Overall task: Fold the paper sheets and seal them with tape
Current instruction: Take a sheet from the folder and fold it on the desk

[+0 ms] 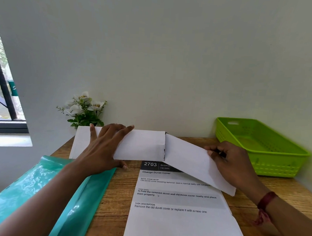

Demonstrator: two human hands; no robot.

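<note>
Wooden desk (114, 188): I note green plastic basket (259, 148), teal plastic folder (37, 192); left hand (104, 147) flat on folded white paper sheet (142, 144), right hand (231, 162) pinching its flap.

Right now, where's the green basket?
Head view: the basket sits at the table's far right, against the wall, just beyond the right hand, which pinches the paper.

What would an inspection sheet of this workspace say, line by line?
Surface: wooden table, bare wood showing.
Job's things: folded white paper held by both hands, its right end raised; printed sheet lies flat, partly under it; no tape seen.
Clutter: teal folder left, green basket right, flowers at back.
Grippers: left hand presses flat on the paper; right hand pinches the raised end.
Cables: nothing seen.
Surroundings: pale wall, window at left.
</note>
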